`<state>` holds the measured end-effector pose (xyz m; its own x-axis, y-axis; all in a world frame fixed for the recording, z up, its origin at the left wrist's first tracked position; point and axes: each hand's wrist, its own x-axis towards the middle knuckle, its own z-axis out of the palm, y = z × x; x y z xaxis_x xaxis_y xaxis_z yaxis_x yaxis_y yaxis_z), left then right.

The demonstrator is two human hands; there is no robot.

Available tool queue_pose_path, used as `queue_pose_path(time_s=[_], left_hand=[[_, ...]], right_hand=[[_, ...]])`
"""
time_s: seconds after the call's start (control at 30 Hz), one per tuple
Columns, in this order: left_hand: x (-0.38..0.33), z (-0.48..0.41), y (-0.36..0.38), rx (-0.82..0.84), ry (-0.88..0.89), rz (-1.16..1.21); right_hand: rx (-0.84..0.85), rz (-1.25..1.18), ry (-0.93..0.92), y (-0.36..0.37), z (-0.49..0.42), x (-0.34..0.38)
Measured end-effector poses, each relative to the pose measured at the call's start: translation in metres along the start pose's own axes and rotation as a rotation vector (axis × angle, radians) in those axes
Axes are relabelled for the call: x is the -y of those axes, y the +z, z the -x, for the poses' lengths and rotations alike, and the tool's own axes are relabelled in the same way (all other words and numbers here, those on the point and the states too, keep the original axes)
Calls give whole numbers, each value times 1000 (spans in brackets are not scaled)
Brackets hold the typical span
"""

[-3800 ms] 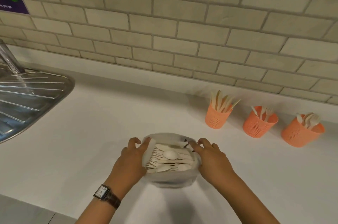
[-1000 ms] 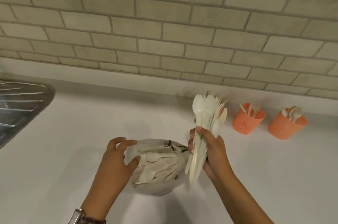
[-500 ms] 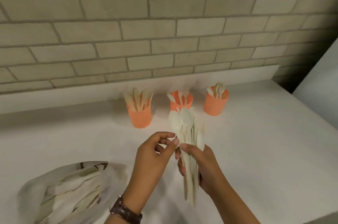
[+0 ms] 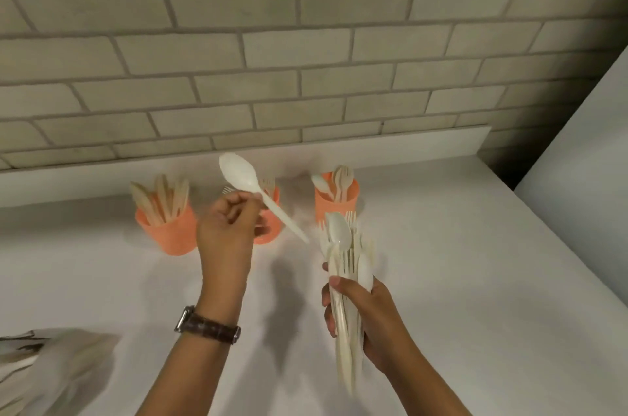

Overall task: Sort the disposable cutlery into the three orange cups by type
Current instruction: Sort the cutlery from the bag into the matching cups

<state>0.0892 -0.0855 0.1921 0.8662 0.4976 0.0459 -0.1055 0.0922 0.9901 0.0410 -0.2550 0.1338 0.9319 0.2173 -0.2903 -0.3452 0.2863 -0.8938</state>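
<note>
My left hand point(image 4: 227, 231) pinches a single white plastic spoon point(image 4: 243, 175) by its handle, bowl up, in front of the middle orange cup point(image 4: 272, 228). My right hand point(image 4: 363, 310) grips a bundle of white spoons and forks point(image 4: 345, 266), held upright over the counter. The left orange cup point(image 4: 171, 230) holds knives. Fork tips show in the middle cup, which my left hand partly hides. The right orange cup point(image 4: 336, 200) holds spoons and what looks like a fork.
A pale bag of loose cutlery point(image 4: 47, 368) lies at the bottom left on the white counter point(image 4: 475, 279). A brick wall runs behind the cups. A white vertical panel point(image 4: 584, 205) bounds the counter on the right.
My left hand has pulled one spoon out of the bundle and lifted it up and left toward the cups. The view has moved closer to the cups.
</note>
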Motion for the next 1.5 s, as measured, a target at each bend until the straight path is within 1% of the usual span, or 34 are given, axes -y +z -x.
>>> queue_pose_path(time_s=[0.07, 0.3, 0.37, 0.43, 0.5, 0.53, 0.57, 0.6, 0.67, 0.73, 0.77, 0.83, 0.9, 1.0, 1.1, 1.27, 1.33, 1.4, 1.47, 1.5], left_hand=[[-4, -19, 23, -23, 69, -22], [36, -66, 115, 68, 205, -276], [50, -74, 125, 97, 247, -369], [70, -80, 131, 164, 223, -489], [89, -84, 127, 256, 185, -663], [95, -85, 123, 291, 199, -758], [98, -85, 118, 299, 232, -804], [94, -81, 113, 290, 248, -773], [72, -64, 99, 291, 201, -580], [48, -44, 85, 382, 110, -361], [37, -35, 78, 446, 92, -299], [24, -21, 64, 565, 80, -259], [22, -15, 52, 607, 89, -332], [22, -12, 40, 557, 164, -431], [18, -18, 37, 526, 199, -450], [15, -29, 47, 605, 188, -489], [13, -34, 55, 607, 160, -464], [5, -43, 65, 545, 108, -324], [-5, -61, 75, 404, 103, -180], [-9, -71, 79, 317, 140, -165]], right_hand=[[-35, -52, 2, -16, -6, 6], [-102, -156, -42, -46, -22, 26], [-107, -166, -45, -46, -23, 27], [-115, -170, -47, -47, -24, 27], [-123, -157, -48, -46, -24, 27], [-128, -151, -48, -45, -24, 27], [-132, -146, -48, -43, -24, 27], [-133, -141, -47, -42, -24, 28], [-120, -126, -41, -37, -23, 29], [-92, -109, -23, -31, -21, 28], [-71, -104, -9, -27, -20, 27], [-26, -94, 19, -19, -17, 25], [17, -78, 39, -10, -15, 23], [66, -53, 53, 0, -13, 20], [85, -37, 53, 6, -11, 19], [61, -20, 42, 1, -9, 20], [39, -20, 35, -4, -8, 20], [12, -34, 31, -10, -7, 18], [-23, -57, 29, -19, -6, 17], [-44, -70, 27, -23, -5, 15]])
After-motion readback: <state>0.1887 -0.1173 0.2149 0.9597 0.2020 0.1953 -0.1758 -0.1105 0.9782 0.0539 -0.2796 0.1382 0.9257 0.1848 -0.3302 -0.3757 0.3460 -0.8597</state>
